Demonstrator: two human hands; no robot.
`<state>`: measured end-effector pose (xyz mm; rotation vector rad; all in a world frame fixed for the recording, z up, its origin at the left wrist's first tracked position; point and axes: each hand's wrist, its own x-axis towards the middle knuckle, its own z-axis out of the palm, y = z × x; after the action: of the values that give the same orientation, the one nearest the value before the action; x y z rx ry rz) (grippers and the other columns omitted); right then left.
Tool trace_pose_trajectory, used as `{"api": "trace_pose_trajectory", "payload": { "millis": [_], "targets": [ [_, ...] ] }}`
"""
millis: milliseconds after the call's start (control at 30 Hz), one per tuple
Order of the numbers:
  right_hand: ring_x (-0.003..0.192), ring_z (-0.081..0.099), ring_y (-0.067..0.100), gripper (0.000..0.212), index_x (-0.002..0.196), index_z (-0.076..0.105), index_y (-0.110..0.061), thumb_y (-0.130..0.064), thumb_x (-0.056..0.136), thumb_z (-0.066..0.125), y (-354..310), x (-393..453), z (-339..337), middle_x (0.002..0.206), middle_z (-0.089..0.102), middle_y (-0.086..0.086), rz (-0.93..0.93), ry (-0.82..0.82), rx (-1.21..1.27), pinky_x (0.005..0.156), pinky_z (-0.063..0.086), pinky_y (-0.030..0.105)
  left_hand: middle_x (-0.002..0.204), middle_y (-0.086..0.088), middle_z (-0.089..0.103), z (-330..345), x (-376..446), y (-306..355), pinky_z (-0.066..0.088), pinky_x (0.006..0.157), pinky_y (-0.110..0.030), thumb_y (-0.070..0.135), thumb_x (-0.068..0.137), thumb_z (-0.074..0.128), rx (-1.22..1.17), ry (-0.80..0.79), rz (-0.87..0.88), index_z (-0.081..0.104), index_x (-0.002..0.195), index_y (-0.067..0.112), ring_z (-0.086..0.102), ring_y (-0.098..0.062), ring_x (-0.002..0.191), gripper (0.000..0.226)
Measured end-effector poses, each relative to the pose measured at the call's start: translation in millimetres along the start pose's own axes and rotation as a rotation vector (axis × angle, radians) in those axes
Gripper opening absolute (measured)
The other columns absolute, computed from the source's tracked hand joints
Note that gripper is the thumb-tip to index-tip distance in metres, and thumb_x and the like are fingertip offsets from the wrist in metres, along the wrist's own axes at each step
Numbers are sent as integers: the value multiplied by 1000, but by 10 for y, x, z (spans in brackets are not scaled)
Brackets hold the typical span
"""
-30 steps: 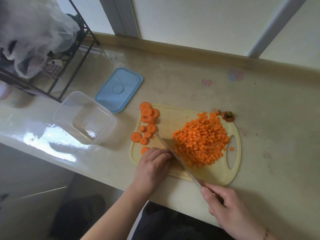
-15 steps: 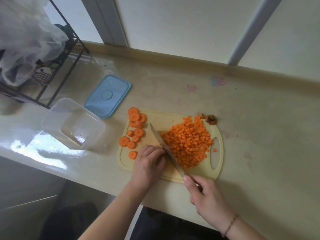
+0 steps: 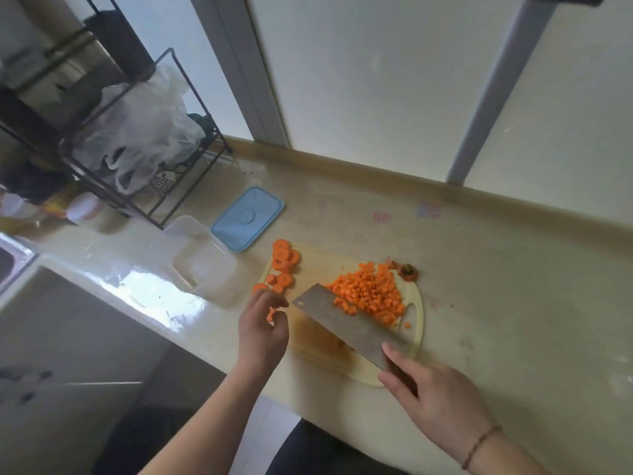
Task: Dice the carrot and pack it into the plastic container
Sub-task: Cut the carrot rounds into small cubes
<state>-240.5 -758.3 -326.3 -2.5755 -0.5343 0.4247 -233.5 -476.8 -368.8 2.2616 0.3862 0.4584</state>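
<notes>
A pale yellow cutting board lies on the counter. A heap of diced carrot covers its right half, and several carrot rounds lie at its left end. My right hand grips the handle of a cleaver, whose broad blade is tilted flat-side up beside the dice. My left hand hovers at the board's left edge with fingers curled around small carrot pieces. A clear plastic container stands left of the board with nothing visible inside.
A blue lid lies behind the container. The carrot's stem end sits at the board's far right corner. A black wire rack with plastic bags stands at the back left. The counter's front edge runs below my hands.
The cleaver went from edge-down cutting to a tilted position showing its flat side. My left hand lifted off the board and moved left, now holding carrot bits. The camera view tilted upward.
</notes>
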Motion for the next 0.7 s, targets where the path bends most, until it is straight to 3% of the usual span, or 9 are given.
{"api": "trace_pose_trajectory", "payload": {
  "millis": [67, 100, 167, 267, 333, 467, 600, 700],
  "targets": [
    [78, 65, 12, 81, 142, 29, -53, -77, 76, -11, 27, 27, -18, 88, 68, -4, -87, 21, -158, 64, 49, 28, 78, 7, 55, -50, 45, 139, 41, 69, -25, 9, 76, 57, 24, -119, 232, 58, 76, 16, 51, -13, 76, 7],
    [67, 65, 12, 79, 138, 40, -51, -75, 81, -10, 41, 60, -15, 78, 67, -4, -113, 24, -225, 55, 48, 30, 73, 8, 54, -36, 84, 190, 39, 69, -28, 19, 78, 60, 102, -236, 364, 58, 73, 16, 49, -17, 73, 6],
    [41, 56, 15, 74, 120, 64, -41, -68, 93, 1, 6, 81, -32, 53, 59, -1, -62, -82, -270, 34, 40, 30, 65, 10, 51, 67, 185, 237, 38, 69, -32, 35, 80, 63, 273, -421, 480, 51, 65, 24, 46, -17, 68, 22],
    [29, 48, 20, 71, 111, 71, -32, -62, 97, 8, -31, 95, 95, 43, 53, 2, -146, 54, -354, 27, 33, 28, 63, 8, 54, 265, 304, 233, 45, 65, -35, 47, 84, 57, 387, -560, 507, 49, 64, 26, 50, -19, 65, 31],
    [27, 47, 21, 72, 108, 72, -30, -61, 98, 8, -110, 113, 113, 42, 52, 4, -167, 119, -411, 26, 32, 28, 66, 3, 58, 360, 363, 192, 46, 62, -32, 46, 88, 54, 391, -621, 513, 54, 67, 22, 55, -24, 64, 32],
    [25, 45, 23, 75, 104, 75, -29, -60, 97, 7, -254, 122, 177, 41, 51, 4, -77, 140, -456, 26, 33, 27, 83, -8, 63, 467, 459, 256, 30, 62, -30, 34, 98, 58, 319, -646, 480, 62, 82, 13, 59, -29, 79, 27],
    [24, 46, 22, 77, 101, 77, -29, -62, 97, 7, -416, 73, 226, 40, 51, 4, -25, 191, -466, 25, 33, 27, 105, -10, 65, 567, 585, 260, 46, 81, -36, 28, 101, 56, 261, -724, 379, 69, 105, 10, 59, -31, 100, 23],
    [24, 46, 20, 75, 101, 76, -31, -65, 95, 10, -573, -9, 223, 37, 48, 3, 26, 199, -433, 24, 32, 26, 99, -13, 68, 481, 654, 117, 52, 80, -39, 16, 92, 58, 174, -668, 476, 74, 100, 7, 62, -35, 92, 20]
  ]
}}
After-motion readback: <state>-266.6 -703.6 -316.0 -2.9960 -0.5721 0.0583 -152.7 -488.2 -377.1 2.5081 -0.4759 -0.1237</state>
